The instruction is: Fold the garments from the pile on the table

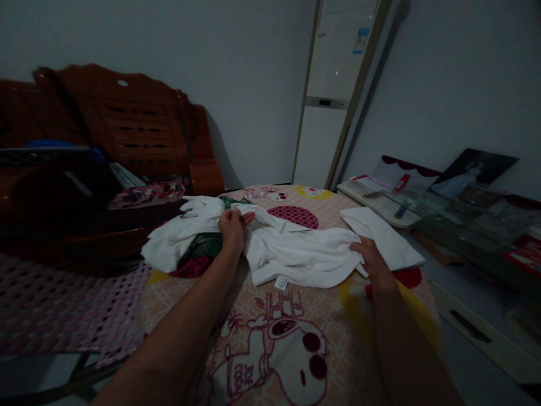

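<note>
A white garment (302, 254) with a small tag at its near edge lies spread across the patterned tablecloth (329, 304). My left hand (234, 225) pinches its left end, thumb and fingers together with some fingers extended. At the garment's right end, my right hand (367, 254) grips the fabric between thumb and fingers. A folded white cloth (382, 239) lies just beyond my right hand. To the left of my left hand is a heap of white cloth (169, 242), with dark green and dark red fabric (192, 266) under it.
A wooden bench (139, 124) with clothes on it stands back left, near a woven pink seat (63, 304). A tall white cabinet-like unit (323, 135) stands behind the table. On the right is a glass shelf (456, 220) with papers and a picture.
</note>
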The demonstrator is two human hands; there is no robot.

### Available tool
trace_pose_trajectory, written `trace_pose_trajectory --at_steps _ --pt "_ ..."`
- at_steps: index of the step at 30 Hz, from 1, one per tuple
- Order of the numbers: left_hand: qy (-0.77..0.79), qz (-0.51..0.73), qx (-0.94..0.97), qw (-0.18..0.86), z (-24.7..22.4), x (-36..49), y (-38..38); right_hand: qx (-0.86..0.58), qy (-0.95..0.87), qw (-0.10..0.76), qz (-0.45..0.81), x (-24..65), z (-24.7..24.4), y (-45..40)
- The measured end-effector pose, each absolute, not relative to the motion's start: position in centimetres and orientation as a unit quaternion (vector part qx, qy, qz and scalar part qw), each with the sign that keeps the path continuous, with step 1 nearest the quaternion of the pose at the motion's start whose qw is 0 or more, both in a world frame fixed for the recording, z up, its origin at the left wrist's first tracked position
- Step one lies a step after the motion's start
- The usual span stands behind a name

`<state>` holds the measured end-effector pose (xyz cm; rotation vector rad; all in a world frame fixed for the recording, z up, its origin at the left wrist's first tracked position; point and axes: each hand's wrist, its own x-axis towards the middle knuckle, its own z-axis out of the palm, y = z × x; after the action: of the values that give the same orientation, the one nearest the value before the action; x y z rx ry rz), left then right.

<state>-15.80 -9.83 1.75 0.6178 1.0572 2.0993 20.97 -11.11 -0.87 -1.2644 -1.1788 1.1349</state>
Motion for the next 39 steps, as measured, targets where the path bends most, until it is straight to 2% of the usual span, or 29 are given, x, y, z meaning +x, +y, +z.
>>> trace_pose_trajectory --at_steps 5,7,13,15,19,22,26,29,33,36,39 --pt "0.379 0.845 0.291 0.239 2.9 -15.9 -10.2 -0.488 -0.398 0.682 0.372 20.8 -1.9 -9.8" --pt "0.383 0.843 0.318 0.204 2.7 -16.1 -10.1 -0.477 -0.379 0.706 0.361 20.7 -2.1 -9.6" --pt "0.562 0.691 0.410 0.198 1.0 -17.2 -10.1 -0.508 -0.422 0.600 0.451 20.3 -2.0 -10.3" --pt "0.599 0.654 0.411 0.212 1.1 -17.3 -10.3 -0.513 -0.420 0.589 0.462 20.3 -2.0 -10.4" --pt "0.532 0.648 0.396 0.375 2.1 -16.8 -10.8 -0.523 -0.406 0.582 0.471 20.0 -1.7 -9.9" --pt "0.441 0.684 0.369 0.448 2.2 -16.4 -10.3 -0.494 -0.406 0.631 0.438 18.8 -1.2 -9.3" --pt "0.396 0.747 0.419 0.332 1.1 -16.6 -9.0 -0.420 -0.431 0.705 0.375 16.5 -0.6 -8.5" --pt "0.416 0.701 0.513 0.270 0.0 -16.9 -8.4 -0.432 -0.506 0.665 0.339 15.7 -1.0 -8.1" --pt "0.460 0.643 0.556 0.256 -0.2 -17.0 -8.9 -0.523 -0.589 0.581 0.204 16.4 -2.0 -8.3" --pt "0.483 0.602 0.574 0.274 0.6 -16.7 -10.0 -0.543 -0.617 0.561 0.102 16.9 -1.8 -9.2" --pt "0.489 0.528 0.617 0.319 1.5 -16.1 -11.1 -0.558 -0.635 0.525 0.098 16.4 -1.0 -10.5"
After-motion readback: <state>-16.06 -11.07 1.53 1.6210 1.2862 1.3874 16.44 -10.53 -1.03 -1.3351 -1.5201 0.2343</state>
